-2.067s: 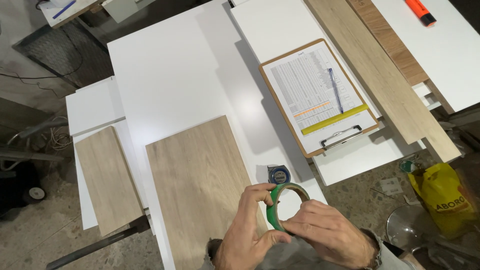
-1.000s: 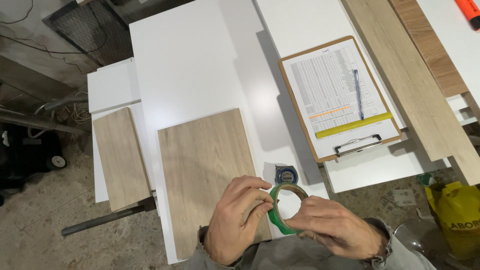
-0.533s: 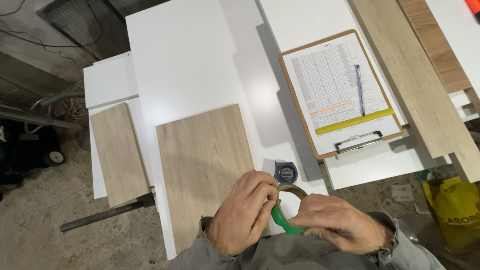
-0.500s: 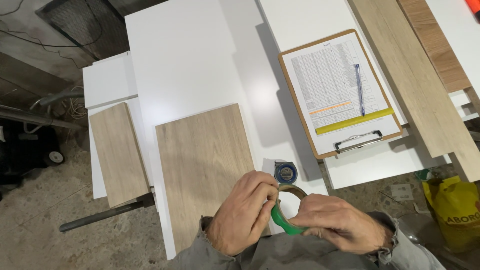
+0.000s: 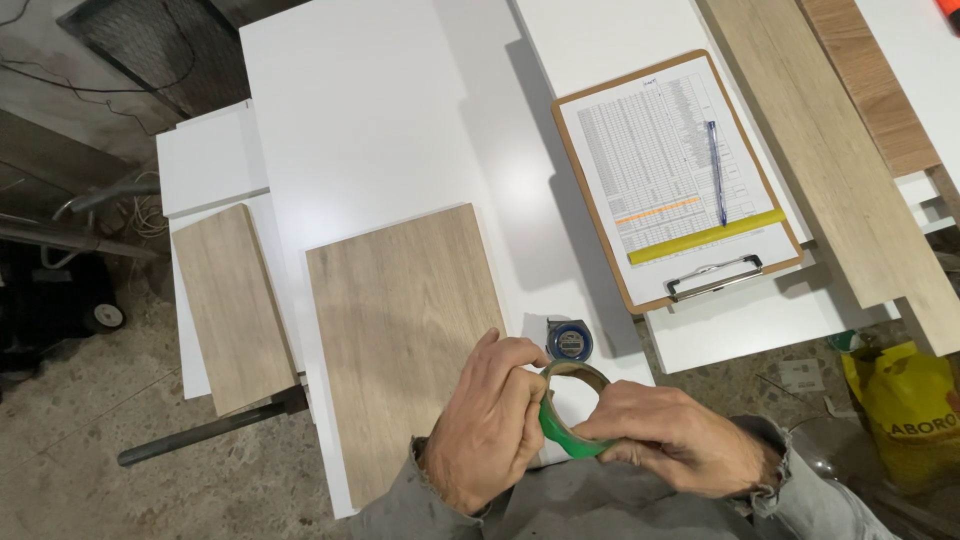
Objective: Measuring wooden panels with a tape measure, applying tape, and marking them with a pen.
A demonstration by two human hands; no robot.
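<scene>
Both hands are meeting low in the view over the near edge of the white counter [image 5: 370, 120], working a roll of green tape [image 5: 562, 432]. The right hand [image 5: 672, 448] is gripping the roll from the side and underneath, fingers closed around its rim, seemingly to keep it steady and turned edge-up. The left hand [image 5: 492, 420] is curling over the roll's near side with its fingertips pressing on the rim, a pose that suggests it is feeling for the loose end. The roll is hanging just above the counter, close to a small round tape measure [image 5: 570, 340] lying beside the large wood-grain panel [image 5: 405, 330]. A narrower wood-grain panel [image 5: 232, 305] is resting further left on a lower white board. A clipboard [image 5: 680, 180] with a printed sheet, a pen and a yellow strip is lying well apart to the right, within reach but clear of the hands.
</scene>
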